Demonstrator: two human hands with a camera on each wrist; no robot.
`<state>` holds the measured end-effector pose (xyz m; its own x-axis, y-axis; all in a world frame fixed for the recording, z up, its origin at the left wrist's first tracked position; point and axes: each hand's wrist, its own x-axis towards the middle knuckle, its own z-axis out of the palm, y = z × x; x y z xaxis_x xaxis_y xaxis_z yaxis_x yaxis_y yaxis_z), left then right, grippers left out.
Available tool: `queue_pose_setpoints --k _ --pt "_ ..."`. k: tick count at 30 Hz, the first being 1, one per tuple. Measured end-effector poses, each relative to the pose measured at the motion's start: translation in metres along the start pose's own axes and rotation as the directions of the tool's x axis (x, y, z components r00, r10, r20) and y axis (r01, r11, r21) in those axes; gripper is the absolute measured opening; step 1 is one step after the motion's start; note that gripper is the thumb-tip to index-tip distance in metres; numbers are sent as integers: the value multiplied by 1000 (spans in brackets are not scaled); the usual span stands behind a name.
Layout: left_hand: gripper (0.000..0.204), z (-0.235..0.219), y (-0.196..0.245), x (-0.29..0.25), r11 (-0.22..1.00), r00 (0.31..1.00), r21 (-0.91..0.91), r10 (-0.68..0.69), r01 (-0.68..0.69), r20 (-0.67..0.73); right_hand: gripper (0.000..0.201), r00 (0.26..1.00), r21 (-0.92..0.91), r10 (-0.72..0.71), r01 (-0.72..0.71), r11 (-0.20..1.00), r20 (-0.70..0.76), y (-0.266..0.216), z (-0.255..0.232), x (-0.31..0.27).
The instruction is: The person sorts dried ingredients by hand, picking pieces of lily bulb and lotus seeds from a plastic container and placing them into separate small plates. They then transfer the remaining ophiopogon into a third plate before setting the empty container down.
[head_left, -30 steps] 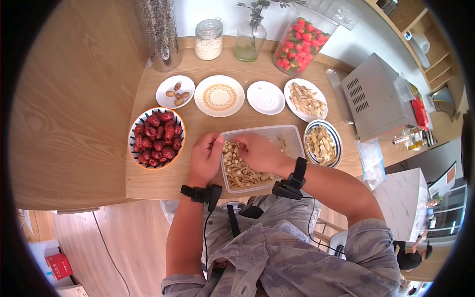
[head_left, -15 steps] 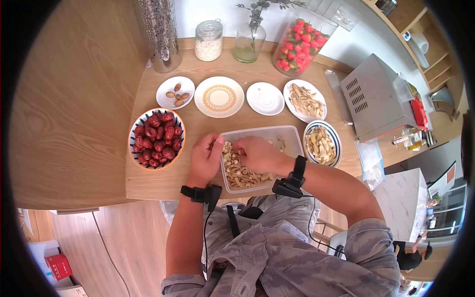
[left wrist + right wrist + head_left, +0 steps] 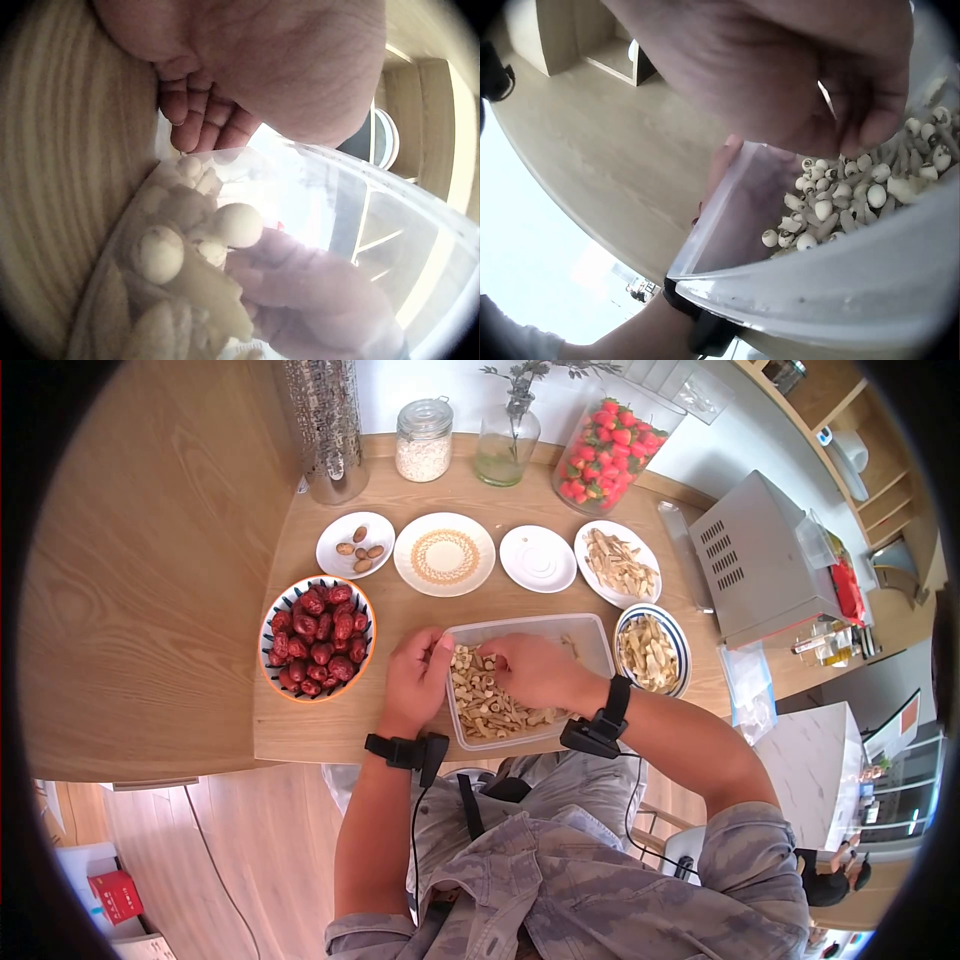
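Note:
A clear plastic container [image 3: 605, 635] holds round white lotus seeds [image 3: 876, 196] mixed with pale, elongated dried pieces [image 3: 490, 718]. My left hand [image 3: 415, 675] rests along the container's left wall, its thumb up at the rim. In the left wrist view, the loosely bent fingers [image 3: 191, 120] lie outside the clear wall. My right hand [image 3: 540, 668] reaches inside, fingers curled and fingertips down among the seeds near the left wall. The right wrist view shows its thumb and fingers close together; I cannot tell whether a seed is between them.
Left stands a bowl of red dates [image 3: 320, 638]. Behind are a plate with several brown nuts [image 3: 360, 550], a patterned plate [image 3: 410, 575] and a white saucer [image 3: 515, 572]. Right are a plate [image 3: 650, 550] and a bowl [image 3: 685, 650] of pale dried slices. A strawberry-filled container [image 3: 612, 455] stands at the back.
My right hand has shifted slightly to the right within the container, its wrist moving with it. My left hand stays in place at the left wall.

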<state>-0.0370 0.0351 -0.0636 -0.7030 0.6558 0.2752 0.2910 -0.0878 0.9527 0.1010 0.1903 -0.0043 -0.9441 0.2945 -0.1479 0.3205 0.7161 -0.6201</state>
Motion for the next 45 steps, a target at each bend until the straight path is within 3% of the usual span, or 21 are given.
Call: queue_pose_setpoints --k 8,11,14,17,23,26,29,32,38,40,42,43,45 --pt "21 0 -3 0 1000 1000 0 4 -4 3 33 985 -176 -113 135 975 128 2 8 -4" --pt "21 -1 -4 0 1000 1000 8 0 0 13 28 980 -140 -121 143 980 156 -7 1 -11" --pt "22 -1 -1 -1 1000 1000 2 0 0 7 26 981 -36 -189 190 981 44 6 1 -10" --pt "22 -1 -1 0 1000 1000 10 14 -14 10 24 995 -84 -47 39 996 -91 4 -6 -6" --pt "23 -1 -3 0 1000 1000 11 11 -11 15 33 982 143 185 -177 974 -46 -6 -10 -4" --pt "23 -1 -4 0 1000 1000 6 15 -15 9 38 963 121 264 -257 959 -46 -6 -4 1" --pt "22 -1 -6 -1 1000 1000 23 8 -8 2 43 886 336 434 -464 820 164 -31 -24 -2" --pt "23 -1 -5 0 1000 1000 1 20 -20 11 48 871 520 417 -489 700 258 18 5 10" --pt "23 0 -6 0 1000 1000 17 14 -14 11 45 848 575 414 -529 624 332 10 2 12" --pt "23 0 -6 1 1000 1000 1 13 -13 15 45 946 410 93 -222 885 312 56 22 25" --pt "24 0 -6 0 1000 1000 -13 6 -6 13 43 944 377 82 -205 903 319 59 28 30" --pt "24 0 -7 -1 1000 1000 -20 1 -1 9 42 917 436 236 -364 823 321 35 23 31" --pt "24 0 -7 -1 1000 1000 -22 6 -6 5 40 871 524 371 -490 697 321 19 22 32"
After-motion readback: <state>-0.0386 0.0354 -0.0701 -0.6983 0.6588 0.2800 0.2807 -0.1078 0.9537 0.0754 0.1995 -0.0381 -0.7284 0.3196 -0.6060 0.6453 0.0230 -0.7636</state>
